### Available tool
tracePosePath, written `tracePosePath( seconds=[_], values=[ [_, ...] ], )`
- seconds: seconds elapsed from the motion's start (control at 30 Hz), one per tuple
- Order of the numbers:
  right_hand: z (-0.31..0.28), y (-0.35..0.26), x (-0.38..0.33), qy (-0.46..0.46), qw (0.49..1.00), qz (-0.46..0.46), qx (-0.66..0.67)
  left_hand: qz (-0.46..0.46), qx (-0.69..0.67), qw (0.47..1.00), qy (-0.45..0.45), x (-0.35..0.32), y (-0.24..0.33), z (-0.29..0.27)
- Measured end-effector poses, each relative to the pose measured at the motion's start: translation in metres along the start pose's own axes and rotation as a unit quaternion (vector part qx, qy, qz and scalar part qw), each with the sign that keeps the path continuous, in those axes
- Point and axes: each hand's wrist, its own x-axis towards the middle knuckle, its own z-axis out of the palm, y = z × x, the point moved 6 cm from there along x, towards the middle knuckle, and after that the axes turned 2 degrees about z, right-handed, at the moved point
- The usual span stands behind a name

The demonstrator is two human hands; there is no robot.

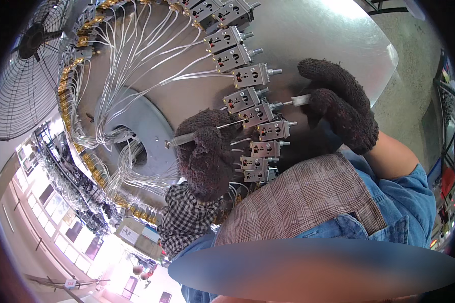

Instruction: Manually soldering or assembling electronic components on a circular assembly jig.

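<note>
My left hand [205,156], in a dark knitted glove, is closed around a slim screwdriver [183,139] with a pale handle. Its thin shaft points right, and the tip meets the inner end of a small metal control unit [258,115] with a threaded shaft. On the other side, my right hand [345,103], gloved alike, pinches a small white piece [301,100]. A thin pin from that piece reaches the unit's shaft end; whether it goes inside, I cannot tell. Similar control units [250,76] stand in a curved row along the metal round table [187,101].
Bundles of white wires [131,50] run from the units and brass-coloured fittings [63,86] into a hole in the grey central disc [154,118]. A large wire-caged fan [28,70] stands at the far left. Concrete floor [409,65] shows at the right.
</note>
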Motion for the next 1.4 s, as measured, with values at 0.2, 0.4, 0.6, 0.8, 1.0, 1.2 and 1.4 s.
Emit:
tracePosePath(
  seconds=[0.2, 0.4, 0.6, 0.8, 1.0, 1.2, 1.4],
  values=[
    [0.001, 0.004, 0.002, -0.043, 0.997, 0.058, 0.026, -0.021, -0.011, 1.000, 0.018, 0.000, 0.002, 0.004],
    [0.000, 0.000, 0.003, -0.063, 0.996, -0.042, -0.039, -0.035, 0.010, 0.998, 0.050, -0.002, -0.002, 0.000],
    [-0.002, -0.015, 0.001, 0.009, 0.994, -0.028, -0.105, -0.010, 0.013, 1.000, 0.026, -0.001, -0.002, -0.002],
    [0.001, 0.006, 0.001, -0.047, 0.992, 0.115, -0.013, -0.003, 0.018, 0.999, 0.026, -0.001, 0.000, -0.002],
    [0.002, -0.003, 0.004, -0.051, 0.990, 0.118, -0.061, -0.005, -0.006, 1.000, 0.024, -0.001, 0.000, 0.000],
    [0.001, -0.019, 0.005, -0.035, 0.975, -0.130, -0.178, -0.019, 0.026, 0.999, 0.013, 0.000, -0.002, -0.004],
    [0.001, 0.000, 0.011, 0.021, 0.992, -0.069, -0.100, -0.004, 0.000, 1.000, 0.010, 0.000, -0.001, 0.003]
  ],
)
